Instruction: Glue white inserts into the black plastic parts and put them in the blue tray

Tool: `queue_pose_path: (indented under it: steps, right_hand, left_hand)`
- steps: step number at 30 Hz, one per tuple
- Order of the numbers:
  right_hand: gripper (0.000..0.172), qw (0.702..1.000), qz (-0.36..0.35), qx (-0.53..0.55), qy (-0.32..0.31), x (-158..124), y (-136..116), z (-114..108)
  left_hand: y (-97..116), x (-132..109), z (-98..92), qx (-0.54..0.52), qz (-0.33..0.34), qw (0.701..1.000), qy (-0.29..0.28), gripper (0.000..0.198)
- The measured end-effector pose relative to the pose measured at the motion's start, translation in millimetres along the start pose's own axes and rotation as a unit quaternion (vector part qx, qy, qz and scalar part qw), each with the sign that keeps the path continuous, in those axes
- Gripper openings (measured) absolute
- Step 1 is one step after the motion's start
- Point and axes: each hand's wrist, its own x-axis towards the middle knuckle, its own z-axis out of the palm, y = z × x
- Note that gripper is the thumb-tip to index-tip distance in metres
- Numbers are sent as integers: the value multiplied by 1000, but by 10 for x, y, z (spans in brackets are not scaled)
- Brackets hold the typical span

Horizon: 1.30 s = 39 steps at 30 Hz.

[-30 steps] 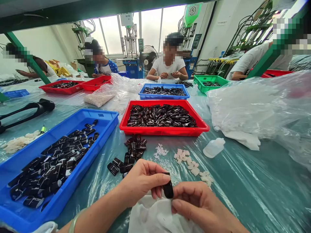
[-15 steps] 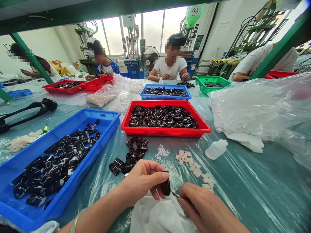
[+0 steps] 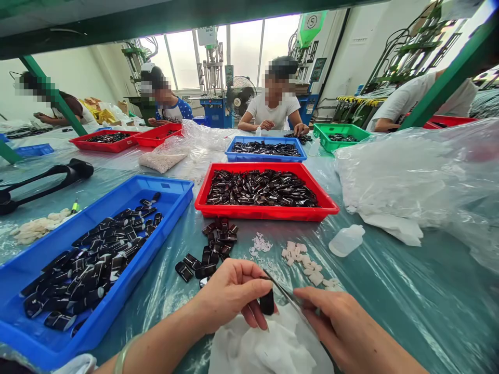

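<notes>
In my left hand (image 3: 236, 293) a small glossy black plastic piece (image 3: 266, 302) is pinched between thumb and fingers. My right hand (image 3: 339, 317) grips slim metal tweezers (image 3: 290, 296), whose pointed end reaches over the top of the black piece by my left thumb. Whether the tip touches the piece I cannot tell. A crumpled white cloth (image 3: 268, 345) lies beneath both hands. Just beyond my left hand is a loose pile of similar black pieces (image 3: 210, 254). White scraps (image 3: 260, 243) and small cream pads (image 3: 307, 265) lie past my fingers.
A red tray (image 3: 268, 212) and a long blue tray (image 3: 163, 228) hold many black pieces. To the right stand a white squeeze bottle (image 3: 346, 240) and a large plastic bag (image 3: 405, 171). Co-workers sit across the table behind more trays. A green frame bar (image 3: 156, 31) crosses overhead.
My right hand has moved slightly, bringing the tweezers up and left across the black piece. The left hand keeps its hold. Opposite, a co-worker's hand has lowered to the black pieces.
</notes>
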Motion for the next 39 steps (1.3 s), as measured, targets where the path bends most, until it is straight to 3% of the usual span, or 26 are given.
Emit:
queue_pose_path:
  steps: [5, 8, 12, 16, 21, 30, 39]
  right_hand:
    - [21, 984, 58, 161, -40, -12, -2, -156]
    - [19, 937, 90, 334, -49, -32, -34, -237]
    - [29, 873, 147, 462, 58, -34, -101, -272]
    - [29, 850, 164, 473, 163, -2, -141, -243]
    - [18, 822, 86, 522, 212, -21, -183, -203]
    - [19, 851, 41, 491, 183, -116, -233, -170]
    - [16, 877, 33, 455, 153, -135, -203, -151]
  left_hand:
    - [-12, 14, -2, -14, -9, 1000, -4, 31]
    - [-23, 18, 2, -19, -14, 1000, -6, 31]
    - [-38, 7, 2, -31, -22, 999, -28, 30]
    - [-38, -13, 3, -61, -28, 996, -50, 30]
    - [-45, -25, -2, -77, -27, 993, -82, 23]
    - [-132, -46, -14, -61, -66, 983, -157, 24]
    - [-129, -49, -16, -57, -84, 982, -156, 26]
